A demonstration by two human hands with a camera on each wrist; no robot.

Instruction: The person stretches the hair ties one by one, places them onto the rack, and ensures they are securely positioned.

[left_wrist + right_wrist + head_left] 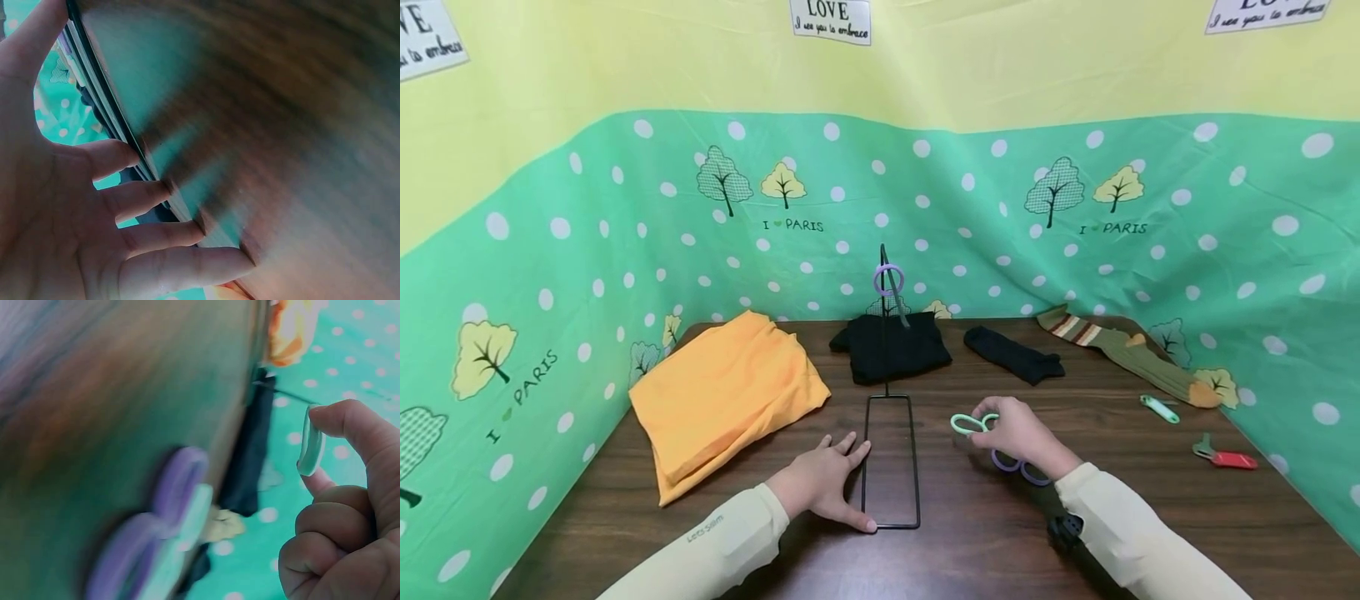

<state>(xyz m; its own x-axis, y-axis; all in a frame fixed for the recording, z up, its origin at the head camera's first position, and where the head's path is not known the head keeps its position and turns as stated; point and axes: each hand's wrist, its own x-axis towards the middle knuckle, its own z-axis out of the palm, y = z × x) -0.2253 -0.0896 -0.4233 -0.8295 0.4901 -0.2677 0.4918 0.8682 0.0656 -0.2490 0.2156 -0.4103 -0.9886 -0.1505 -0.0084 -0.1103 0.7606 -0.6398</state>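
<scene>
In the head view a black wire stand (916,467) has a long rectangular base and an upright, with a purple ring (877,280) hanging at its top. My left hand (823,479) lies spread beside the base, thumb at its front corner and index fingertip at its left side. A mint-green ring (311,442) is pinched between thumb and index finger of my right hand (1018,433), right of the stand. Another mint ring (957,426) shows left of that hand. Below the hand lie two purple rings (1006,465); the right wrist view shows mint rings (199,515) behind them, partly hidden.
Folded orange cloth (730,400) lies on the left. Behind the stand is a folded black cloth (902,350), with a black sock (1011,354) beside it. An olive striped sock (1138,358), a green-handled tool (1161,409) and a red-handled tool (1232,459) lie right. Patterned curtain (955,192) surrounds the table.
</scene>
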